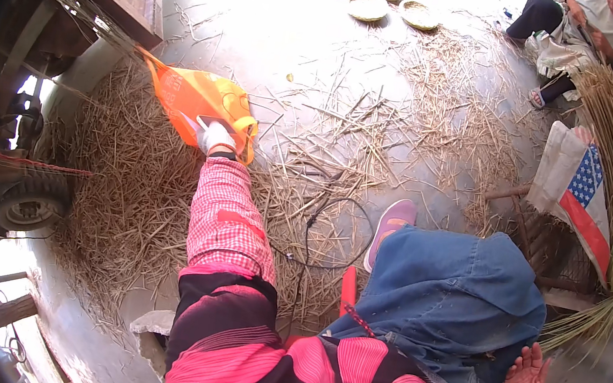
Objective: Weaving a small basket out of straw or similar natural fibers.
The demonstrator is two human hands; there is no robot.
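My left arm, in a red-and-white checked sleeve cover, stretches forward to an orange plastic bag (195, 95). My left hand (218, 139), in a whitish glove, is at the bag's near edge, closed around a thin, flat, pale object (211, 121) whose kind I cannot make out. The bag lies over loose straw, its far corner drawn out to a point. My right hand (524, 379) is bare, palm up with its fingers apart, and holds nothing. It rests beside the blue denim cloth (455, 296) over my lap.
Straw (128, 191) covers the floor at left. A black cord loop (335, 265) lies before me. Bundled stalks (612, 131) and a flag-patterned sack (581, 193) stand at right. Beyond sits another person (603, 29). Several round baskets (367, 6) lie far ahead; a wheel (27, 207) is at left.
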